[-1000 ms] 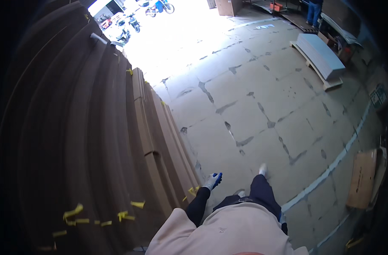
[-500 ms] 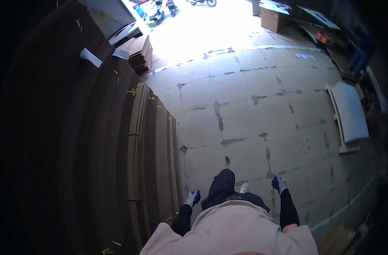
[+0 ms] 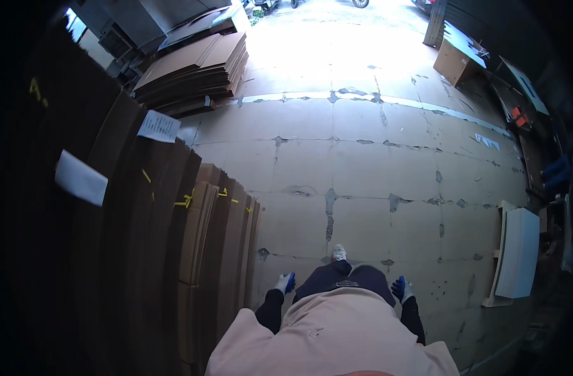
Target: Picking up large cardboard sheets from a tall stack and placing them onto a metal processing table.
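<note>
My left hand [image 3: 286,283], in a white and blue work glove, hangs at my left side, nearest to the tall stacks of brown cardboard [image 3: 230,244]. Its fingers are loosely bent, and nothing shows in them. On the other side of my body, my right hand [image 3: 402,289] wears a matching glove. It hangs beside my thigh over the concrete floor [image 3: 393,232], relaxed and empty, touching nothing that I can see. Yellow strips [image 3: 185,200] mark the tops of the cardboard stacks, and a white paper sheet [image 3: 81,177] lies on them farther left.
A pile of flat cardboard [image 3: 195,66] lies ahead at the left. On the right, a stack of white sheets [image 3: 518,254] rests on a pallet [image 3: 497,303]. A brown box [image 3: 454,61] stands at the far right. A person in blue [image 3: 557,172] is at the right edge.
I have walked forward along the cardboard stacks; the far pile and paper sheets appear closer. My right hand has swung back toward my body, and my other foot is now in front.
</note>
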Demonstrator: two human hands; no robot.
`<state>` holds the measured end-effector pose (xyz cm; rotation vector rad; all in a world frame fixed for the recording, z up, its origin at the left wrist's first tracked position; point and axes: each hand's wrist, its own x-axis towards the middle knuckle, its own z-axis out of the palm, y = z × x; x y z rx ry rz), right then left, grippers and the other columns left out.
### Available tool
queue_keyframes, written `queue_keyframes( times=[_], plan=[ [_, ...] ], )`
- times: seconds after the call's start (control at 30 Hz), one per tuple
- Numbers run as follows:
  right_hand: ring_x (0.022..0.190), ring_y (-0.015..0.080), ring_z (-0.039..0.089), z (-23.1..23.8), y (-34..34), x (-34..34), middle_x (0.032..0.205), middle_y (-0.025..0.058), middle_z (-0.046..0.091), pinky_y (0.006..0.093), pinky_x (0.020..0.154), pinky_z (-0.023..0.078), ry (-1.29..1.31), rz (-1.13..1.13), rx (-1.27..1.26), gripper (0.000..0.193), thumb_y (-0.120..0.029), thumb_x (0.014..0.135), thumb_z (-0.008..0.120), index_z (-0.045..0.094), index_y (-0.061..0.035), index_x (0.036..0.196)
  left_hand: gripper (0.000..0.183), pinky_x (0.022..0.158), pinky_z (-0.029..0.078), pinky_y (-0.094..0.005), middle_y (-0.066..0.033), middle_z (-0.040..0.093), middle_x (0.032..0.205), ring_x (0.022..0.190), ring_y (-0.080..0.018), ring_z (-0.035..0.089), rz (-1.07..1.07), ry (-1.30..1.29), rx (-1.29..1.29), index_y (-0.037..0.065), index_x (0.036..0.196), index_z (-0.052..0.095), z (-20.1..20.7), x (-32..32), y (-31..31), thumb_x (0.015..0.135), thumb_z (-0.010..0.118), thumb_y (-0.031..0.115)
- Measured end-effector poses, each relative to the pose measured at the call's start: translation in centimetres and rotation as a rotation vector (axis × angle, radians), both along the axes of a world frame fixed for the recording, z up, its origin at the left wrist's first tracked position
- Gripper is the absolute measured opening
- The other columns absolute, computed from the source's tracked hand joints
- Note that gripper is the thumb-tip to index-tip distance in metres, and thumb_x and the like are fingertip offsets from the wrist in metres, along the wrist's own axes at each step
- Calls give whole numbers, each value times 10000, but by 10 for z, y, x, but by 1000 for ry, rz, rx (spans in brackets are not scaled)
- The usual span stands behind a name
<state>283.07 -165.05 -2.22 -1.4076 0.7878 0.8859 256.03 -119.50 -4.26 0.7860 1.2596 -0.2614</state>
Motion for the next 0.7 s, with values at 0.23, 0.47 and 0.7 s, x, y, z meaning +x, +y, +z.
queue_keyframes(
  times=[0.23, 0.47, 0.7],
  plan=[
    [580, 200, 548, 19, 105, 107, 714, 58, 558, 322, 519, 443, -51, 149, -146, 304, -351, 846, 533, 547, -52, 895, 343, 511, 451, -253, -35, 621, 688, 562, -116, 578, -277, -152, 557, 40, 839, 626, 72, 259, 165, 847, 555, 376],
    [544, 169, 505, -85, 262, 299, 683, 41, 535, 317, 503, 430, -276, 408, -190, 346, -351, 860, 524, 568, -12, 913, 335, 452, 434, -254, -17, 601, 613, 498, -129, 568, -51, 31, 417, 87, 756, 624, 61, 306, 279, 836, 557, 405],
    [479, 176, 500, -24, 612, 558, 641, 43, 524, 290, 389, 360, -42, 676, 135, 265, -342, 842, 566, 520, -86, 891, 355, 436, 436, -268, -14, 595, 638, 497, -133, 567, 283, 287, 229, 97, 780, 608, 38, 270, 322, 805, 554, 447]
  ],
)
